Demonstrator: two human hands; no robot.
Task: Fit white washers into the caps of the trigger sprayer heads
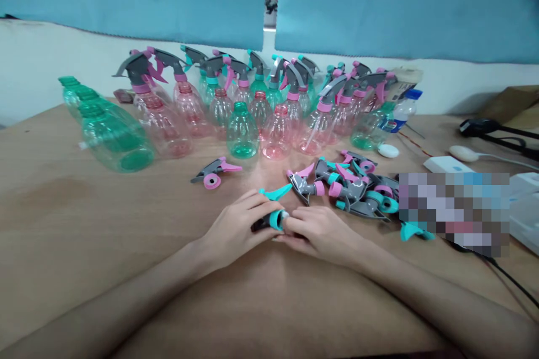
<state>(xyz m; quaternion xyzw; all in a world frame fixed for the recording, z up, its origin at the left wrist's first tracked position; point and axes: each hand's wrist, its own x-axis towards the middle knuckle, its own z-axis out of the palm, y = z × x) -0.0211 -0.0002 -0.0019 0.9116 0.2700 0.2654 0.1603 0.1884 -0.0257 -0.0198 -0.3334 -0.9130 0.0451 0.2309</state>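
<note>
My left hand (236, 223) is wrapped round a grey trigger spray head (277, 219) with a teal collar and a teal trigger, held just above the table. The collar's open end faces right. Against that end, the fingers of my right hand (326, 234) are pinched together. A small whitish bit shows at their tips, too small to name. Beyond my hands lies a loose spray head (211, 180) with a pink collar. A pile of grey, pink and teal spray heads (351, 188) is to the right of it.
Across the back stand several clear pink bottles (275, 137) and green bottles (243, 134), some topped with spray heads. More green bottles (122, 134) are at the left. On the right are a blue-capped bottle (406, 109), a white oval object (388, 151), cables and a blurred-out patch (455, 213).
</note>
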